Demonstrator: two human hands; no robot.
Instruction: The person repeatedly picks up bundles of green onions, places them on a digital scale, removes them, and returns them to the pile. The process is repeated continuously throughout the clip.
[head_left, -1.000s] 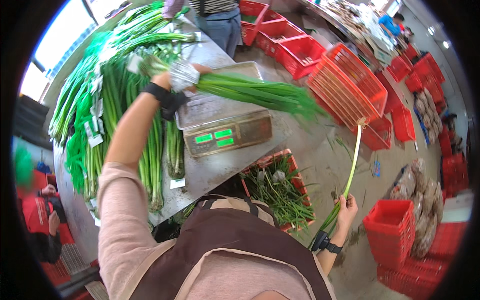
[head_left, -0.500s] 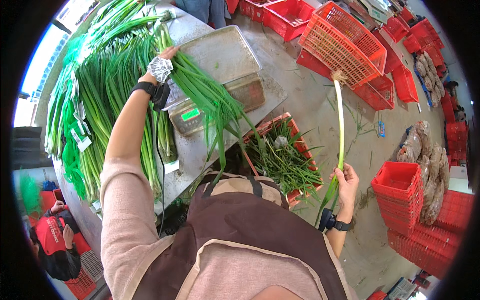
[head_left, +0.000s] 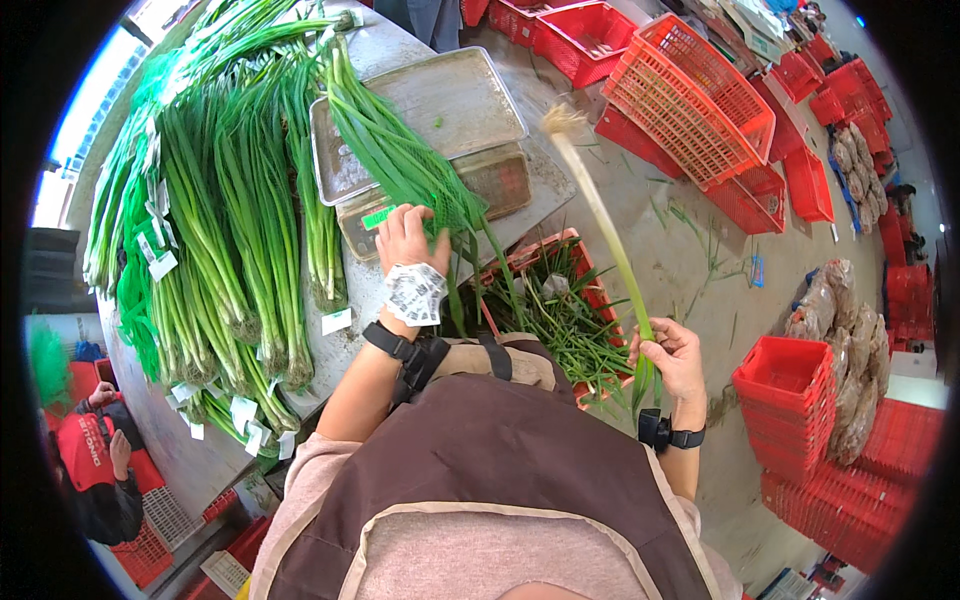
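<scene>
A bundle of green onions [head_left: 385,125] in green netting lies across the metal pan of a weighing scale [head_left: 470,100]. At its leafy lower end is my left hand [head_left: 408,240], fingers curled over the net's edge beside the lit green display. A printed white label sheet [head_left: 415,295] is wrapped around that wrist. My right hand [head_left: 670,358] is closed around the leaves of a single green onion [head_left: 610,225]. Its pale stalk and roots point up and away, tilted left.
Many green onions [head_left: 235,240] with white tags cover the table's left side. Below the scale stands a red crate [head_left: 600,290] holding loose leaves. Red crates [head_left: 690,90] and a crate stack [head_left: 785,400] stand to the right. Another person [head_left: 95,450] sits at lower left.
My left hand has moved from the bundle's far end down to its leafy end. The single green onion in my right hand has swung left.
</scene>
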